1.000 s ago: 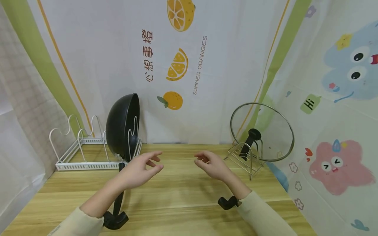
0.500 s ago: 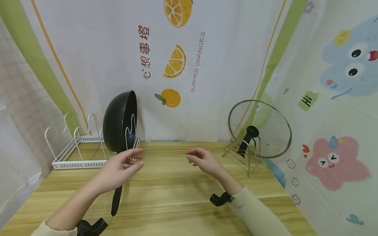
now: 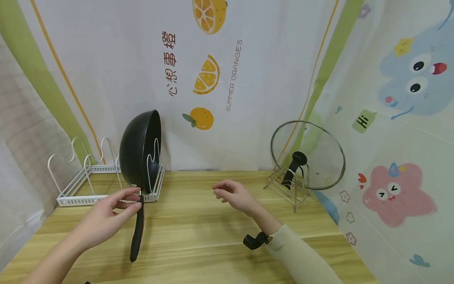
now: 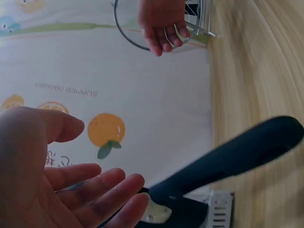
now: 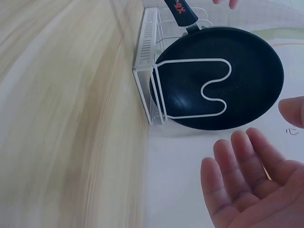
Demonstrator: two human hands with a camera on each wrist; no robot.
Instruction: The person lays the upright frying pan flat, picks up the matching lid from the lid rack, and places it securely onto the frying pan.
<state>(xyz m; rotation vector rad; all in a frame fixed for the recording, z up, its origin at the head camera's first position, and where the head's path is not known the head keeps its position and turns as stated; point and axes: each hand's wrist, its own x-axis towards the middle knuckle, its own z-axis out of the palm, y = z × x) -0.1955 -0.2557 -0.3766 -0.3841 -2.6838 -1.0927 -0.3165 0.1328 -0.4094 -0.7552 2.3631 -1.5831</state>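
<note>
A deep black wok (image 3: 133, 146) stands on its side in a white wire pan rack (image 3: 85, 200) at the left of the table. Its black handle (image 3: 138, 232) sticks out toward me. My left hand (image 3: 101, 221) hovers beside the top of that handle, fingers and thumb extended and parted. In the left wrist view, the handle (image 4: 228, 156) lies beyond the fingertips, and the palm holds nothing. My right hand (image 3: 239, 197) hangs over the table's middle with relaxed fingers, also holding nothing; the right wrist view shows its loosely spread fingers (image 5: 242, 164) below the wok's open side.
At the back right, a glass lid (image 3: 324, 161) with a metal rim and black knob (image 3: 299, 158) leans in a small wire stand (image 3: 296, 199). White printed curtains (image 3: 248, 138) hang behind and to the right of the wooden table (image 3: 191, 240).
My left hand has moved left and back from in front of the wok handle to its left side. My right hand has shifted slightly left. The view has turned a little to the right.
</note>
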